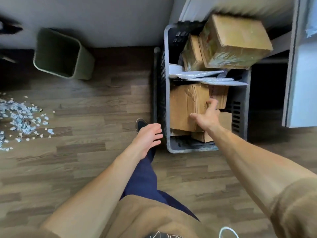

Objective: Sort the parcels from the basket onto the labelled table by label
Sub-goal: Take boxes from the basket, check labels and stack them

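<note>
Step in hand: picking the next parcel out of the basket point(166, 86), centre right of frame.

Right hand point(206, 117): fingers spread and fairly straight over the large creased carton point(185, 103); nothing held; whether the fingertips touch the cardboard I cannot tell. Left hand point(147, 136): open, relaxed, holding nothing, just beside the basket's left wall.

Advice to self: the creased carton looks too broad for one hand; bring the left in on its near-left edge and lift level; mind the mailers point(205, 77) overlapping its far edge, since they may drag. The film-wrapped box point(235, 42) sits tilted on top at the far end and could topple if the pile shifts; taking it first may be safer.

Basket contents: wrapped box leaning on a second wrapped parcel point(192, 54); pale mailers across the middle; creased carton; smaller cartons point(202, 137) beneath, nearest me. No labels legible; sorting table not identifiable.

Green bin point(63, 52), upper left: interior dark; contents unseen.
</note>
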### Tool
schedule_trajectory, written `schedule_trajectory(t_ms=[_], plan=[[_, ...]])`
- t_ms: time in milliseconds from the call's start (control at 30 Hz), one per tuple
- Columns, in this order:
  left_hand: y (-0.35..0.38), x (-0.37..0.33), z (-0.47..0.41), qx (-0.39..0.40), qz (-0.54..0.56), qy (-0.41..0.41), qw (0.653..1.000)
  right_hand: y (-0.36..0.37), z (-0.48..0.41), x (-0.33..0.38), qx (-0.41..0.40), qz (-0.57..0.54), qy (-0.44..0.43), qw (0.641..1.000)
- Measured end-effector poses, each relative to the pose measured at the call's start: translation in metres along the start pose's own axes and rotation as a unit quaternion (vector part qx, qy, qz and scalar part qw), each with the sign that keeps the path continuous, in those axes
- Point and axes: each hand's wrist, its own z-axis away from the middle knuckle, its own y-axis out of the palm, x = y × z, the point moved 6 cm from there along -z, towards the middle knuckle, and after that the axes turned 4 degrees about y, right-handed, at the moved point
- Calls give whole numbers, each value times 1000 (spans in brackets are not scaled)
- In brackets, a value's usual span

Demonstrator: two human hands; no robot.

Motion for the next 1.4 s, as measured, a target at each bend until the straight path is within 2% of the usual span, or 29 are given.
schedule_trajectory(t_ms=[167,300,467,567,800,900,1033,1333,1400], plan=[[9,-27,6,21,-68,36,997,-9,36,-10,-23,13,-62,998],[14,-54,19,14,-54,76,996,-37,62,-16,-42,-15,-108,993],[39,-64,44,20,-41,107,993,-90,87,-10,-26,-93,-158,983],[67,-71,65,28,-42,136,989,-122,99,-12,23,-177,-169,969],[145,-78,134,51,-2,249,967,-186,121,-50,153,-349,-200,903],[190,-58,167,52,46,282,957,-219,130,-75,212,-385,-214,872],[252,-38,204,57,55,317,945,-274,136,-105,241,-397,-249,850],[334,-46,268,32,45,403,914,-365,160,-126,217,-391,-344,825],[337,-49,277,20,59,410,910,-380,168,-122,118,-318,-408,848]])
